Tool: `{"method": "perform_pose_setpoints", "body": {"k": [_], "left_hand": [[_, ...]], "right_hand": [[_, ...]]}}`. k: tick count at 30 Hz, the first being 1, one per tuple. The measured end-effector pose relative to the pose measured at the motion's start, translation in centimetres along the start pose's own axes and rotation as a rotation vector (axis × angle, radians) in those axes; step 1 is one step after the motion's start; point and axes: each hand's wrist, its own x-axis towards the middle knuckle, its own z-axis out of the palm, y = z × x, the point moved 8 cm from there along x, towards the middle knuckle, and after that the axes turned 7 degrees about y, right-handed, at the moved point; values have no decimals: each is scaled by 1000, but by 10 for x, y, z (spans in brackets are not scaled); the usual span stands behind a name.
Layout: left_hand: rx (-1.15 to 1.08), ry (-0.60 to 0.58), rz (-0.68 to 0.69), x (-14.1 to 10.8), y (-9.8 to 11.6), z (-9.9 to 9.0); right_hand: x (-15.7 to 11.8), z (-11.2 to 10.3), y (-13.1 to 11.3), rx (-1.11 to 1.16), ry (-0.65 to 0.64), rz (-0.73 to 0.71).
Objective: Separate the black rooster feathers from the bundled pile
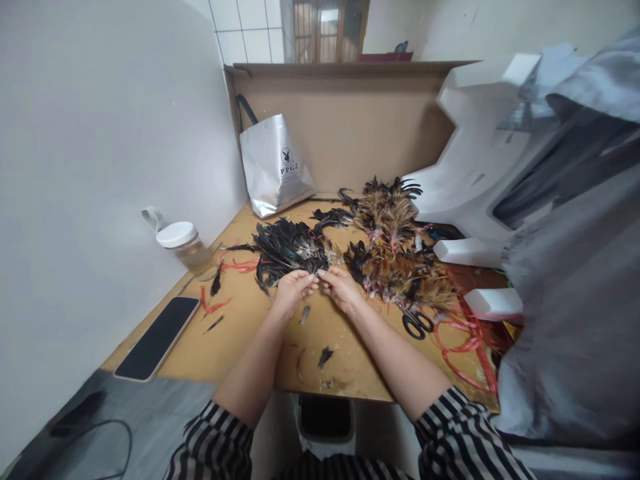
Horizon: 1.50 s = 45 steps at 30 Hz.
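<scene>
My left hand [296, 291] and my right hand [340, 288] meet fingertip to fingertip over the table's middle, both in a pinch. Between them they grip a small dark feather, of which little shows. Right behind the fingers lies a heap of glossy black feathers [287, 247]. To the right of my right hand spreads a bundle of brown and black feathers [400, 270], with a second brown bundle [385, 207] farther back. Loose dark feather bits [325, 357] lie on the table below my hands.
Black-handled scissors [418, 324] and tangled red plastic ribbon [470, 343] lie at right, beside white plastic furniture [480, 147] draped with grey cloth [575, 280]. A phone [157, 339] and a lidded jar [187, 248] are at left. A silver bag [275, 167] leans against the cardboard back.
</scene>
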Motion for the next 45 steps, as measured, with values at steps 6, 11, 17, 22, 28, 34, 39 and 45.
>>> {"method": "perform_pose_setpoints", "body": {"k": [6, 11, 17, 22, 28, 34, 39, 45], "left_hand": [[16, -16, -47, -2, -3, 0], [115, 23, 68, 0, 4, -2], [236, -51, 184, 0, 7, 4], [281, -83, 145, -2, 4, 6], [288, -108, 83, -5, 4, 9], [-29, 186, 188, 5, 30, -27], [-317, 340, 225, 12, 40, -58], [-418, 353, 238, 15, 42, -66]], "right_hand": [[-1, 0, -4, -88, -7, -63], [-1, -2, -7, -185, 15, -86], [-4, 3, -11, -183, -32, -111], [-4, 0, -15, -236, -26, -147], [-5, 3, -12, -248, -72, -103], [1, -8, -19, -299, 74, -208], [1, 2, -34, -733, 67, -521], [-7, 49, -35, -1447, -59, -669]]}}
